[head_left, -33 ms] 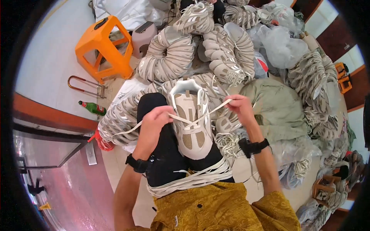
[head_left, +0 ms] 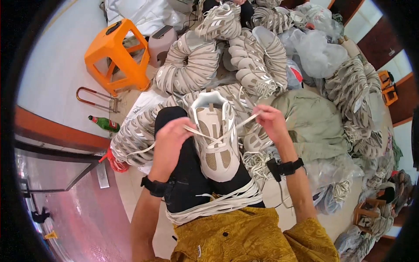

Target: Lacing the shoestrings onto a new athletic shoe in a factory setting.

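Observation:
A beige and white sneaker (head_left: 222, 165) rests on my black-trousered legs, toe toward me, with its lace crossing over the tongue near the toe end. My left hand (head_left: 171, 139) is closed on one side of that shoelace (head_left: 245, 122), left of the shoe, and a tail of it trails away to the left. To the right of the shoe, my right hand (head_left: 271, 124) pinches the other side of the lace, which runs straight from the crossing to its fingertips. A bundle of loose white laces (head_left: 218, 204) lies across my lap.
Rows of nested sneakers (head_left: 185, 65) cover the floor ahead. An orange stool (head_left: 114, 56) and a green bottle (head_left: 104, 123) stand out at left. Tangled laces (head_left: 257, 165) lie beside my right knee, near a grey-green cloth sack (head_left: 312, 124) and plastic bags (head_left: 321, 52).
My left hand has shifted slightly up and to the left, still holding the lace. My right hand has moved very slightly up. The shoe stays on my legs.

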`<state>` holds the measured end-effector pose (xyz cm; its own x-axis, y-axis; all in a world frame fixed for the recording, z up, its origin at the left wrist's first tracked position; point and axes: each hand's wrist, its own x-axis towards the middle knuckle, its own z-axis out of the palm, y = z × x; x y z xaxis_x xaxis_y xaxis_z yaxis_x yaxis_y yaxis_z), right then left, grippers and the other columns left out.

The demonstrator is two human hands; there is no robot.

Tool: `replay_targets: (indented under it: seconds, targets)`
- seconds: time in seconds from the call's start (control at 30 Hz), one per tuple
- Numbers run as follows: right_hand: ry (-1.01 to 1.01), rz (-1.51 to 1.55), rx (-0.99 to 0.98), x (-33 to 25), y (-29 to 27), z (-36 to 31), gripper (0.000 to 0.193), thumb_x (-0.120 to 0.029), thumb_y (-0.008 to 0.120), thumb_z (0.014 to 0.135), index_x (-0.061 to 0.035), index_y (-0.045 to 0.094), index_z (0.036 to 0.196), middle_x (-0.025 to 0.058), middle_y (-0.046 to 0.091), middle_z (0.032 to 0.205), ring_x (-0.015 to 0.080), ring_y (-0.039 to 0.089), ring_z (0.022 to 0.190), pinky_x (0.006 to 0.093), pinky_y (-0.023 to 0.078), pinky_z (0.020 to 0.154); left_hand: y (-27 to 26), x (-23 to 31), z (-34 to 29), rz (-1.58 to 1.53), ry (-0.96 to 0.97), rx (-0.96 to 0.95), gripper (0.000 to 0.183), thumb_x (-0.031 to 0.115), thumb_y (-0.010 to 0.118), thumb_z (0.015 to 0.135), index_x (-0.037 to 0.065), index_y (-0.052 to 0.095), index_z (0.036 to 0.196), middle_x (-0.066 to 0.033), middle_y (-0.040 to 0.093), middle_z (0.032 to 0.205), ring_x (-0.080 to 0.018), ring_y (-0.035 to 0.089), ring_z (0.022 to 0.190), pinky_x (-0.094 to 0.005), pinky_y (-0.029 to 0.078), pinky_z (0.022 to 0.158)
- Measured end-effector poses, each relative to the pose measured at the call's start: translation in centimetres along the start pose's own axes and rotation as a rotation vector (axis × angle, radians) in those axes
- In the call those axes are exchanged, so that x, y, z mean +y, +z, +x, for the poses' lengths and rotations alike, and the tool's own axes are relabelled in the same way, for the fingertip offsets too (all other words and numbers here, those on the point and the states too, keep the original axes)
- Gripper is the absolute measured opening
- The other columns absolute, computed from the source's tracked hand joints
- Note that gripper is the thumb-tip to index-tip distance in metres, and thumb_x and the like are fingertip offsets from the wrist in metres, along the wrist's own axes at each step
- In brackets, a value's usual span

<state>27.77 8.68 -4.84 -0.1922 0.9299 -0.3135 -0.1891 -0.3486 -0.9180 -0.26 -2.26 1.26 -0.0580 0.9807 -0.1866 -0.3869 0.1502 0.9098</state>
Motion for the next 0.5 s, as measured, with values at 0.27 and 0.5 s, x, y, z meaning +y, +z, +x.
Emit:
replay_targets:
  seconds: [0.27, 0.5]
  targets:
    - [-0.553, 0.459, 0.119, -11.2, -21.1, 1.9, 0.013, -0.008, 0.053, 0.082, 0.001, 0.056, 0.091, 0.0079, 0.058, 0.084, 0.0144, 0.053, 0.073, 0.0249, 0.044, 0.068, -25.9, 14.1, -5.5, 0.943, 0.45, 0.496, 0.015, 0.009, 0.047, 0.087, 0.001, 0.057, 0.096, -0.0059, 0.054, 0.094, -0.0135, 0.049, 0.096, -0.0266, 0.035, 0.092]
    - [-0.665, 0.151, 0.444, -24.1, -43.5, -8.6, 0.02, -0.007, 0.053, 0.083, 0.0032, 0.053, 0.1, 0.0094, 0.057, 0.092, 0.0167, 0.053, 0.079, 0.0271, 0.044, 0.075, -46.6, 33.4, -21.1, 1.363, -0.101, 0.734, 0.037, 0.025, 0.048, 0.086, 0.001, 0.05, 0.114, -0.009, 0.056, 0.103, -0.0159, 0.054, 0.091, -0.0266, 0.042, 0.083]
